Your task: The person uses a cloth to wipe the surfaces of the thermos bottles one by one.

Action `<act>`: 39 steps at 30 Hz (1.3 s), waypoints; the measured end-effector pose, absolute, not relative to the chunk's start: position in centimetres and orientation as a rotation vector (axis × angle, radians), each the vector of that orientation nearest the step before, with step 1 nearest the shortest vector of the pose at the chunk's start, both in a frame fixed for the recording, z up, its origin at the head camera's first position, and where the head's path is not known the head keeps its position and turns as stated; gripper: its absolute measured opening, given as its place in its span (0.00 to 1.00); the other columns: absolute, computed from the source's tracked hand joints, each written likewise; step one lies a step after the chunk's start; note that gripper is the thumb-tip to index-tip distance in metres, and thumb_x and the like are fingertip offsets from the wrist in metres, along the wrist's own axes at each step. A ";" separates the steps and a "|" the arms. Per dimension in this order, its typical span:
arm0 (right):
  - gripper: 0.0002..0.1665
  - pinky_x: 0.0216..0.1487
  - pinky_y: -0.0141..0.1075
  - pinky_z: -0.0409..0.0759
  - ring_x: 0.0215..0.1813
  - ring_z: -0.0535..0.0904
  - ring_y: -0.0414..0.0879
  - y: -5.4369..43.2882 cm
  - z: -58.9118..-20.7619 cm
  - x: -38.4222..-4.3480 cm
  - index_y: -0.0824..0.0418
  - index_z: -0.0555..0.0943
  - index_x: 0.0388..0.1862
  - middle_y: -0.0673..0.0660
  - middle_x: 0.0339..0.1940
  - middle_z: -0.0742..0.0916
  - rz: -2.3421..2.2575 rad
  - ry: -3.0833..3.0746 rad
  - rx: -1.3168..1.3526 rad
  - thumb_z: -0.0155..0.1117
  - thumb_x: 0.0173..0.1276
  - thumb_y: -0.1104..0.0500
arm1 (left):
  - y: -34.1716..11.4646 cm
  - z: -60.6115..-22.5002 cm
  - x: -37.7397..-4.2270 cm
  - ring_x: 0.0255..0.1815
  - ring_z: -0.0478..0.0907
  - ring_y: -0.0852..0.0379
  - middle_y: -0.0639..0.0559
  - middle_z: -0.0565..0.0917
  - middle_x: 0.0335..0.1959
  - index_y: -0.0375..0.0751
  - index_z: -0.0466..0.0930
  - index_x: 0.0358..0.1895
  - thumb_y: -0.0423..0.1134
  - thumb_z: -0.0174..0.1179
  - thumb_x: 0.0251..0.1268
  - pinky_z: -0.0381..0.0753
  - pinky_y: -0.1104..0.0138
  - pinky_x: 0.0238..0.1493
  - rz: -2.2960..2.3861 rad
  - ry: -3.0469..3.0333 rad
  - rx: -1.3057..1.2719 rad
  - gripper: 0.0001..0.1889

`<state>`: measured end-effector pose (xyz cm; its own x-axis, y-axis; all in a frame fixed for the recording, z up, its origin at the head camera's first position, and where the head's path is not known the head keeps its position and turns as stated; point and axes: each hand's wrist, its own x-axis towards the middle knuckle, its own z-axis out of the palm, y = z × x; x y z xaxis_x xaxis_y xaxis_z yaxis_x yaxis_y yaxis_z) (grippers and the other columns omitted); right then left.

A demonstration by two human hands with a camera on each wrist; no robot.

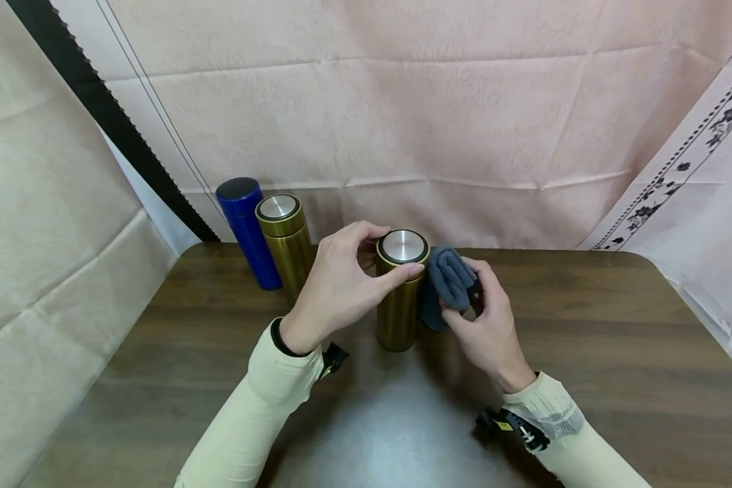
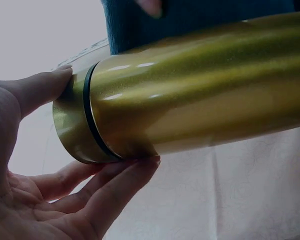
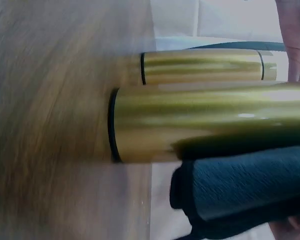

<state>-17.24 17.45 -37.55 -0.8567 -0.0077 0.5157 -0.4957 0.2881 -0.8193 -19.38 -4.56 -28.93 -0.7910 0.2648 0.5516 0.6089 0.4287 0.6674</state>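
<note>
A gold thermos flask point(image 1: 396, 318) with a silver-topped lid stands upright on the table in the head view. My left hand point(image 1: 348, 274) grips it around the lid, thumb on the near side and fingers behind; the left wrist view shows the thumb and fingertips on opposite sides of the gold lid point(image 2: 72, 117). In my right hand point(image 1: 484, 325) is a folded dark blue-grey cloth point(image 1: 450, 278), pinched between thumb and fingers just right of the flask. The right wrist view has the cloth point(image 3: 250, 185) lying along the flask's side point(image 3: 205, 122).
Left of my left hand stand a second gold thermos flask point(image 1: 289, 251) and a blue flask point(image 1: 250, 234) with a dark top, side by side. The brown wooden table point(image 1: 616, 339) ends at the back against a hanging pale cloth point(image 1: 433, 122).
</note>
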 end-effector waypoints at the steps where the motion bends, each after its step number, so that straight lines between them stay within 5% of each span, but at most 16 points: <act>1: 0.33 0.55 0.23 0.79 0.56 0.77 0.42 17.5 -37.6 -17.3 0.59 0.72 0.68 0.50 0.59 0.78 1.590 -2.152 0.463 0.67 0.65 0.71 | -4.6 -28.9 -19.4 0.33 0.79 0.60 0.57 0.84 0.38 0.46 0.84 0.45 0.50 0.79 0.52 0.82 0.67 0.36 -1.299 -2.323 -0.744 0.21; 7: 0.37 0.56 0.24 0.80 0.55 0.78 0.42 17.9 -37.5 -17.5 0.65 0.69 0.65 0.52 0.58 0.78 1.555 -2.123 0.608 0.71 0.56 0.78 | -4.6 -28.8 -19.4 0.32 0.77 0.57 0.56 0.83 0.36 0.45 0.85 0.46 0.51 0.79 0.52 0.77 0.69 0.34 -1.260 -2.322 -0.754 0.21; 12: 0.30 0.54 0.25 0.81 0.54 0.80 0.43 18.5 -37.2 -18.0 0.68 0.78 0.52 0.58 0.54 0.81 1.467 -2.038 0.831 0.73 0.50 0.82 | -4.8 -28.8 -19.3 0.30 0.81 0.59 0.55 0.86 0.41 0.43 0.85 0.50 0.49 0.79 0.53 0.83 0.68 0.33 -1.311 -2.345 -0.759 0.24; 19: 0.27 0.54 0.21 0.78 0.52 0.79 0.40 20.0 -36.8 -17.8 0.59 0.86 0.43 0.57 0.50 0.84 1.235 -2.101 0.982 0.75 0.47 0.82 | -4.7 -28.8 -19.4 0.30 0.79 0.56 0.54 0.84 0.38 0.41 0.84 0.51 0.50 0.78 0.54 0.79 0.71 0.32 -1.289 -2.355 -0.774 0.24; 22: 0.26 0.58 0.20 0.76 0.54 0.80 0.40 20.4 -36.8 -17.7 0.54 0.87 0.44 0.55 0.52 0.85 1.146 -2.176 1.040 0.78 0.50 0.77 | -4.8 -28.8 -19.5 0.30 0.79 0.56 0.55 0.84 0.38 0.41 0.84 0.50 0.50 0.78 0.54 0.78 0.71 0.32 -1.279 -2.347 -0.780 0.24; 26: 0.08 0.60 0.21 0.75 0.55 0.80 0.44 20.8 -36.9 -17.9 0.53 0.88 0.45 0.56 0.52 0.85 1.080 -2.177 1.164 0.73 0.67 0.60 | -4.9 -28.8 -19.6 0.31 0.79 0.57 0.55 0.84 0.39 0.41 0.84 0.50 0.49 0.78 0.54 0.80 0.69 0.33 -1.290 -2.345 -0.787 0.24; 29: 0.13 0.60 0.20 0.74 0.54 0.80 0.46 20.9 -36.9 -18.1 0.52 0.89 0.45 0.57 0.51 0.85 1.029 -2.177 1.236 0.63 0.74 0.48 | -4.9 -28.8 -19.7 0.31 0.79 0.57 0.54 0.85 0.40 0.41 0.84 0.51 0.49 0.78 0.55 0.80 0.68 0.34 -1.289 -2.346 -0.790 0.24; 32: 0.09 0.58 0.21 0.74 0.54 0.79 0.46 20.9 -36.9 -18.2 0.51 0.90 0.46 0.54 0.50 0.85 0.955 -2.238 1.270 0.73 0.68 0.56 | -5.0 -28.8 -19.7 0.32 0.79 0.57 0.55 0.85 0.40 0.42 0.84 0.50 0.49 0.78 0.54 0.80 0.67 0.35 -1.289 -2.346 -0.792 0.24; 36: 0.27 0.51 0.23 0.75 0.51 0.79 0.42 20.8 -37.2 -18.2 0.49 0.90 0.46 0.48 0.46 0.84 0.792 -2.319 1.285 0.78 0.50 0.73 | -5.0 -28.8 -19.8 0.32 0.78 0.57 0.56 0.84 0.39 0.43 0.84 0.49 0.49 0.78 0.54 0.79 0.67 0.34 -1.293 -2.348 -0.801 0.22; 39: 0.28 0.47 0.25 0.75 0.48 0.78 0.39 20.5 -37.7 -18.1 0.48 0.90 0.47 0.45 0.44 0.83 0.684 -2.350 1.289 0.79 0.48 0.73 | -4.9 -28.8 -19.8 0.32 0.78 0.57 0.56 0.84 0.39 0.43 0.84 0.49 0.49 0.78 0.55 0.79 0.67 0.35 -1.297 -2.355 -0.801 0.22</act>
